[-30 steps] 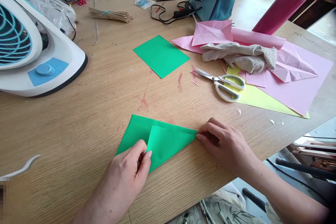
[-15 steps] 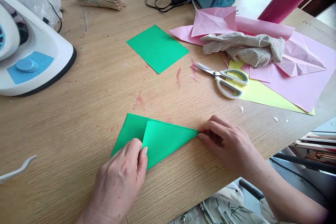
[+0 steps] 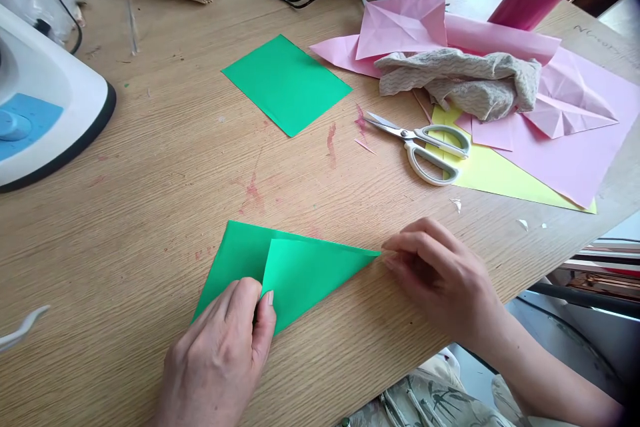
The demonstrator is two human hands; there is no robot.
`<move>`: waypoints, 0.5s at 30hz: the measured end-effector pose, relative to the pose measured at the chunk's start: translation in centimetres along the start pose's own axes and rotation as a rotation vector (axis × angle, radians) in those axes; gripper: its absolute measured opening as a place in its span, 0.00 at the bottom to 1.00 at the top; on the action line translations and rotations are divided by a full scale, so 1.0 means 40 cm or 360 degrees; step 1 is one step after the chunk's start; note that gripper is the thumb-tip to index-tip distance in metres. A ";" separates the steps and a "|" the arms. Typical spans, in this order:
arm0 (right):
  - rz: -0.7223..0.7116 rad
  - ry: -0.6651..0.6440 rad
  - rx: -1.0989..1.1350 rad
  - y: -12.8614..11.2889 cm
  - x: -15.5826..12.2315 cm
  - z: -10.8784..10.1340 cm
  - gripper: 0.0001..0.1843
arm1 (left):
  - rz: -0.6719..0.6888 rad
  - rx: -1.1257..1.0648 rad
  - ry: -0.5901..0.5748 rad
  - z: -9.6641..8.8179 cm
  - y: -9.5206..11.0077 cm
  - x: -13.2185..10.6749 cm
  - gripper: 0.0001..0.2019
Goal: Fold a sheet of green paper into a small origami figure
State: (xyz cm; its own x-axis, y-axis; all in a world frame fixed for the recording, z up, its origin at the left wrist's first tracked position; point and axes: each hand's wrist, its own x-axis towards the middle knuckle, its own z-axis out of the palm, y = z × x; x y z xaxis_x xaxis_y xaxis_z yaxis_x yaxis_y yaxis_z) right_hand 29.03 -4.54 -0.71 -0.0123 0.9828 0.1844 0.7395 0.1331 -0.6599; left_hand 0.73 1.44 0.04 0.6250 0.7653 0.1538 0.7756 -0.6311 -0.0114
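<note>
Left hand (image 3: 220,347): grip pinching folded green paper (image 3: 310,277) at the flap edge, paper lying on tabletop (image 3: 150,240). Right hand (image 3: 447,277) at its pointed tip; blurred, can't tell if pinching.

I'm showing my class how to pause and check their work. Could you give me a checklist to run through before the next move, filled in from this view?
1. Left hand on the flap: ok, it grips the flap's edge.
2. Right hand holding the pointed tip: cannot tell; the fingers are at it, but blurred.
3. Flap level with the upper edge of the folded green sheet: not ok; a strip shows above it.
4. Scissors away from the folded sheet: ok, they lie apart.
5. Second green sheet clear of both hands: ok, it lies beyond them.
</note>
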 end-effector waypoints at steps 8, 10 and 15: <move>-0.0586 -0.0310 -0.0358 0.007 -0.075 0.025 0.32 | 0.0020 0.0066 -0.0065 -0.010 -0.003 0.004 0.15; -0.0560 -0.0327 -0.0391 0.009 -0.074 0.030 0.32 | 0.0043 0.0089 -0.0070 -0.011 -0.005 0.004 0.15; -0.0489 -0.0308 -0.0407 0.004 -0.069 0.034 0.32 | 0.0038 0.0090 -0.0071 -0.012 -0.006 0.006 0.15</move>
State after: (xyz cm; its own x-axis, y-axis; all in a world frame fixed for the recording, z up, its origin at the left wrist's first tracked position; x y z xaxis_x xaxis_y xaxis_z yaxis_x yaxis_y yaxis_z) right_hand 28.27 -7.07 -2.30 -0.3654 0.9117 0.1881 0.8243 0.4107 -0.3895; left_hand 0.65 1.71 0.53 0.6458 0.7558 0.1086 0.7634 -0.6421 -0.0707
